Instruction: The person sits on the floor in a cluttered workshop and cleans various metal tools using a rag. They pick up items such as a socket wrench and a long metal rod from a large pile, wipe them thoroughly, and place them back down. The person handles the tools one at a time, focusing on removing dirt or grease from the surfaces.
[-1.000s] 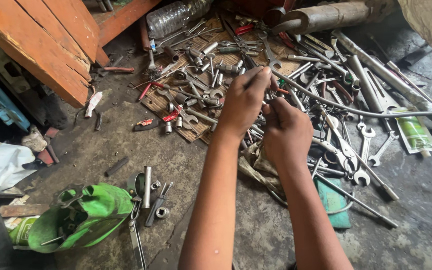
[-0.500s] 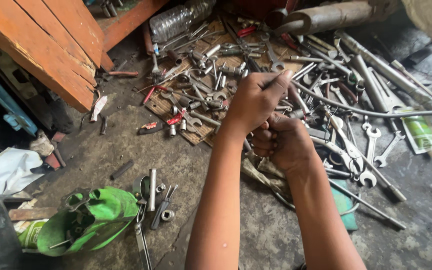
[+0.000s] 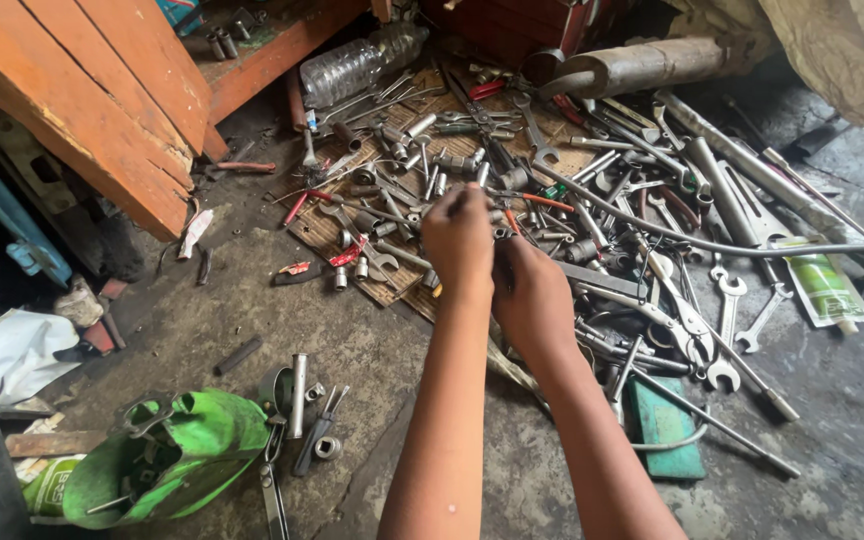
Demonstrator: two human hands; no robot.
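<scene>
Now both reaching further into the heap of grey steel spanners and sockets [image 3: 592, 200] than a moment ago, left hand [image 3: 459, 243] and right hand [image 3: 530, 297] side by side, fingers curled, any grasp hidden

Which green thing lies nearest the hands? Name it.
The flat teal block by the right forearm; the green cut container and the green tube lie farther off.

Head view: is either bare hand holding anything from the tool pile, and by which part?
Cannot be told. The left hand and right hand reach together into the heap of grey metal spanners and sockets, backs to the camera, fingers hidden.
</scene>
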